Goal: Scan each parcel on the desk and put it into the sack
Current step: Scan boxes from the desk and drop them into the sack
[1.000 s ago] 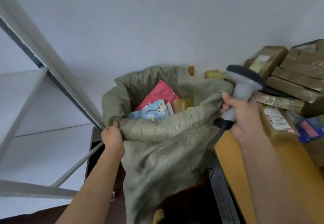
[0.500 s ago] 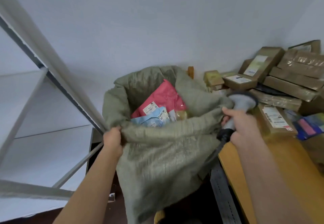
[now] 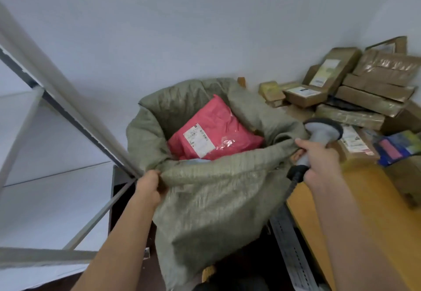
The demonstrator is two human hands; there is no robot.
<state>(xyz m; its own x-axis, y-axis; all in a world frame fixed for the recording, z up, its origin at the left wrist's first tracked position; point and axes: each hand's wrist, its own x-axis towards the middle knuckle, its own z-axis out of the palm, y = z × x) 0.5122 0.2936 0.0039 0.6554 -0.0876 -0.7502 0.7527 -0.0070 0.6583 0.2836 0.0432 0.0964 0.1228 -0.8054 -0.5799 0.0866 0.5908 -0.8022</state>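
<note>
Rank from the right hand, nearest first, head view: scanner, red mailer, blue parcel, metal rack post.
1. scanner, gripped in the right hand
2. blue parcel, right, on the desk
3. red mailer, left, inside the sack
4. metal rack post, far left

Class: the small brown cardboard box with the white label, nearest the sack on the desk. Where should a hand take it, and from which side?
Probably from above, fingers across the two long side walls of the small brown cardboard box. It lies flat, label up, top clear; other parcels crowd its right side, so the sack side is freer.
</note>
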